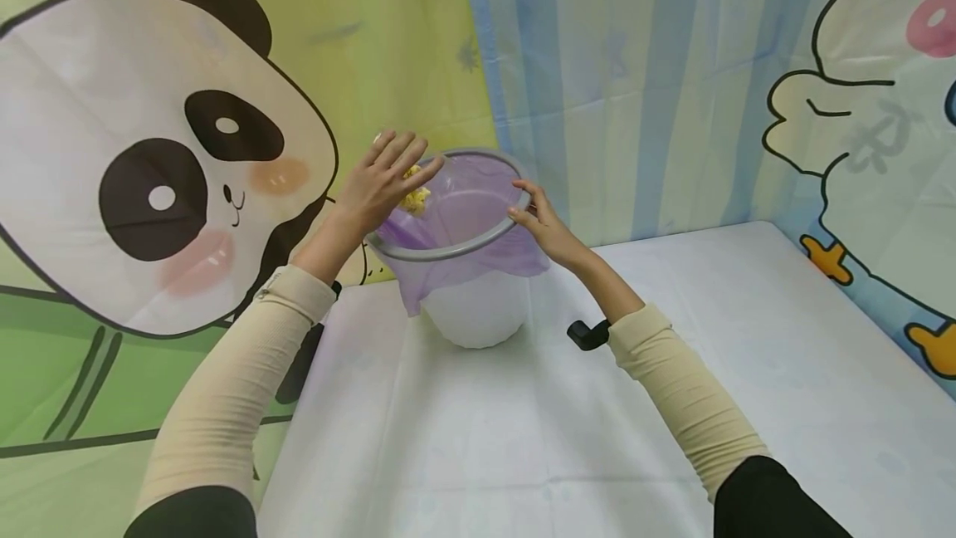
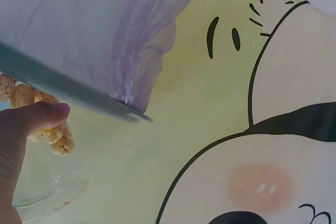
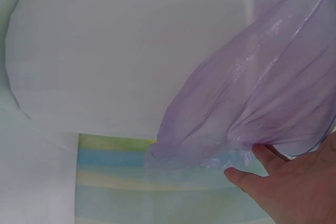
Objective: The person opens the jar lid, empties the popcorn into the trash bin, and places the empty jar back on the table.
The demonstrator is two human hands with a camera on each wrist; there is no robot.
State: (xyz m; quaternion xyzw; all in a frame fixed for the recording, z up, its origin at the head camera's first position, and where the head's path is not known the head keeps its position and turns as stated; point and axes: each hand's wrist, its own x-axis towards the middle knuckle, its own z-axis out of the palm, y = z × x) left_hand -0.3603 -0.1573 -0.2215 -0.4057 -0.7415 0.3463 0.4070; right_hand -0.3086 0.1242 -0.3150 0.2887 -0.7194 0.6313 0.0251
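Observation:
A white trash can with a grey rim is lined with a thin purple bag folded over its edge. Above its left side, my left hand holds a tipped clear container, mostly hidden behind the hand in the head view. Yellow popcorn shows below the fingers; in the left wrist view the thumb lies across the popcorn. My right hand grips the can's right rim, thumb and fingers on either side, against the bag.
The can stands on a white-covered table near its back edge. Behind it hang a yellow-green panda curtain and a blue striped curtain. A black wrist mount sticks out beside the right forearm.

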